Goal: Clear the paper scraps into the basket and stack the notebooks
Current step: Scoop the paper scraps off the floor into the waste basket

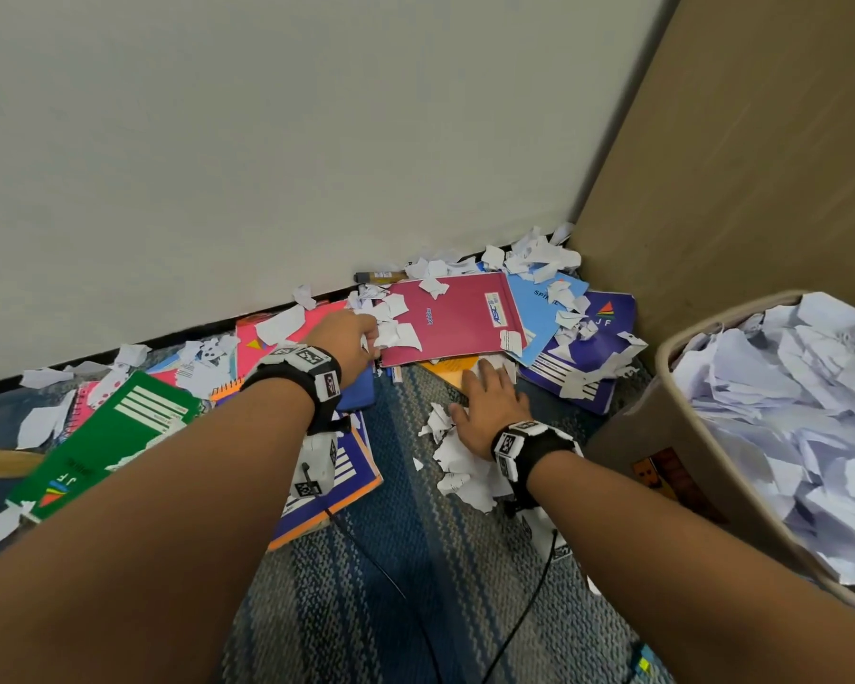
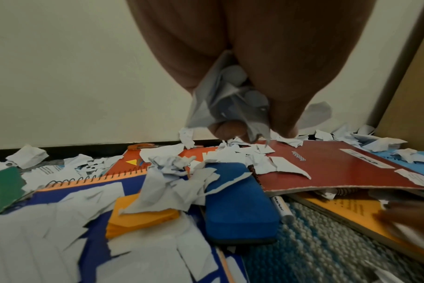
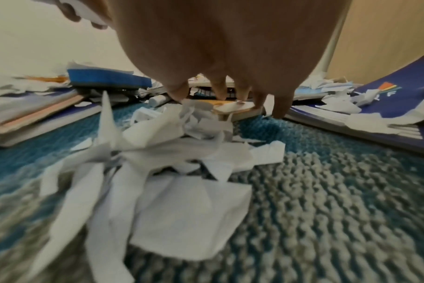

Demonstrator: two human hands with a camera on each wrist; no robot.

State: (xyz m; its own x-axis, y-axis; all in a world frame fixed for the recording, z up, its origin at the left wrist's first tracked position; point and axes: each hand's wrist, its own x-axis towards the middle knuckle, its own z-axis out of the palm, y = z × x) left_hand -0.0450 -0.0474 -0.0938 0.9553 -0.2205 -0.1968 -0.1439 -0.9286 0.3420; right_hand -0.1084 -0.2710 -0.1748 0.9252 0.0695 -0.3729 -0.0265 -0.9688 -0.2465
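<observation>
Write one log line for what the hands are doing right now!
left hand: gripping paper scraps over red notebook | right hand: flat on scrap pile | basket: nearly full | notebooks: unstacked

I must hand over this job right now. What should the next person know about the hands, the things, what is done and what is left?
Left hand: pinching a bunch of paper scraps above the red notebook.
Right hand: open, fingers spread, over a scrap pile on the carpet, fingertips near the orange notebook.
Basket: at the right, already heaped with scraps.
Notebooks: the green notebook, the red one and the purple notebook lie scattered by the wall, not stacked, with scraps on them.
Left to do: drop the held scraps in the basket, gather the rest, then stack the notebooks.
</observation>
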